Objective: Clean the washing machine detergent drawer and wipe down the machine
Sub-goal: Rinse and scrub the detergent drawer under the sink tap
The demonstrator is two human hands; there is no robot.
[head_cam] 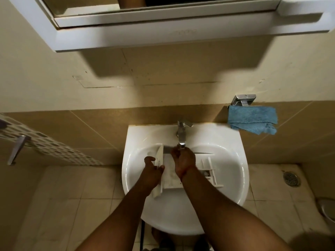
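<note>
The detergent drawer lies across the bowl of the white sink, its front panel standing on edge at 9 o'clock and its ribbed compartments reaching toward 3 o'clock. I cannot tell what, if anything, sits in those compartments beyond pale, wet-looking plastic. My left hand grips the front panel, thumb on the near face and fingers curled round its far side. My right hand hovers over the middle of the drawer, fingers bunched together right under the spout of the tap, which stands at 12 o'clock on the sink rim; I cannot tell whether those fingers pinch anything. A blue cloth hangs from a chrome holder on the tiled wall at 2 o'clock, well apart from the sink. A white perforated basket runs along the wall at 9 o'clock. A floor drain sits at 3 o'clock. A white cabinet hangs at 12 o'clock above.
</note>
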